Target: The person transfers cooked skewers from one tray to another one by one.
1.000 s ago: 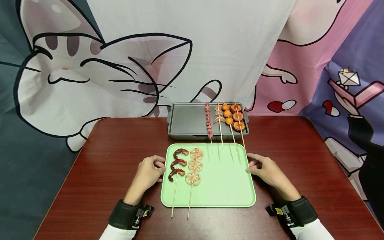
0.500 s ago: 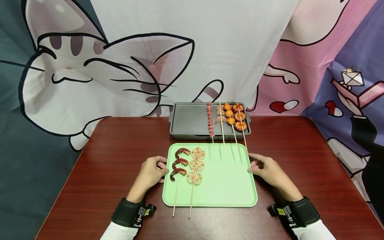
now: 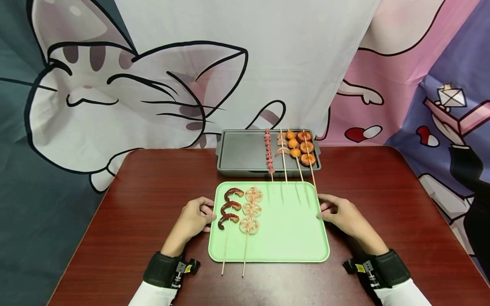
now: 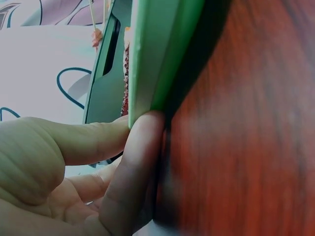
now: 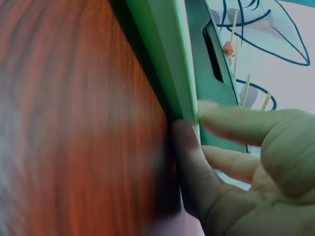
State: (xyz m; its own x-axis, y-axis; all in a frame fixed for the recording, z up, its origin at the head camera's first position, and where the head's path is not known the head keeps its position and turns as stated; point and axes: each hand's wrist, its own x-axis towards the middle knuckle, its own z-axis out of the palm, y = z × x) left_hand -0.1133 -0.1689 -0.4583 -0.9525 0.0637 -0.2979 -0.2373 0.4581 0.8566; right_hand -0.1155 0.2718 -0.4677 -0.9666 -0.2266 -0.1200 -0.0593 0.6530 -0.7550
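Head view: left hand (image 3: pixel 192 219) and right hand (image 3: pixel 339 213) pinch opposite rims of green tray (image 3: pixel 283 238) on table (image 3: pixel 145 204). Uneven lift likely rolls octopus skewer (image 3: pixel 228 221) and lotus skewer (image 3: pixel 249 216) off.

Left hand (image 3: pixel 193 219) & right hand (image 3: pixel 342 215) both bare, no gloves or rings seen. Each wrist wears a wide black padded band w/ a small black clip/buckle unit on the inner side; the right one shows a little yellow label, the left a small yellowish mark. White long sleeves run from under the bands to the bottom edge of the head view.
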